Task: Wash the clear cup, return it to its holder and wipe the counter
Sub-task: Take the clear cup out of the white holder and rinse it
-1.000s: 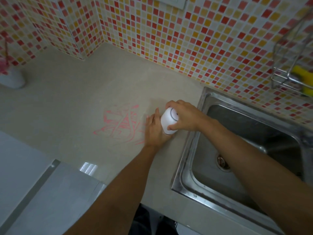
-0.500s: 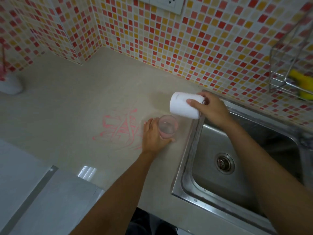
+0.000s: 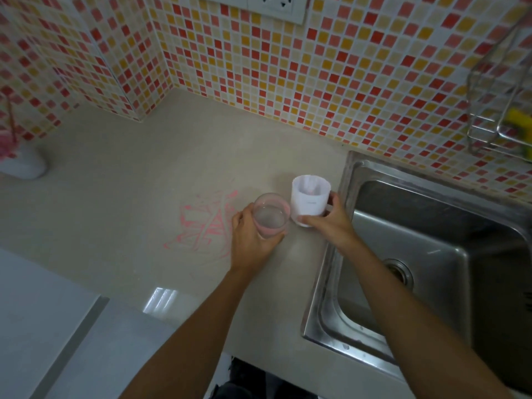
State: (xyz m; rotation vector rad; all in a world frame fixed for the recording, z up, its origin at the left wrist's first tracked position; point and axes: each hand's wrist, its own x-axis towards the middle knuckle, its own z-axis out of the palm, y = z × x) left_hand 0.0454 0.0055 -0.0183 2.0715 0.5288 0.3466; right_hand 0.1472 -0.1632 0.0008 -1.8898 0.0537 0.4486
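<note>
- beside the sink (image 3: 431, 240), on the worktop (image 3: 129, 197), the left hand (image 3: 249, 240) closes its grip round the clear cup (image 3: 270, 217); the right hand (image 3: 328, 220) grips the white holder (image 3: 309, 197) just beside it.
- the cup is best carried level to the basin, so the pink residue stays in.
- half a second ago the holder hung tilted in the air; now it is upright.

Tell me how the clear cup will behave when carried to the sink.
The clear cup is probably rigid and light: the left hand wraps it alone. Its smooth wall and pink residue may make it slippery.
</note>
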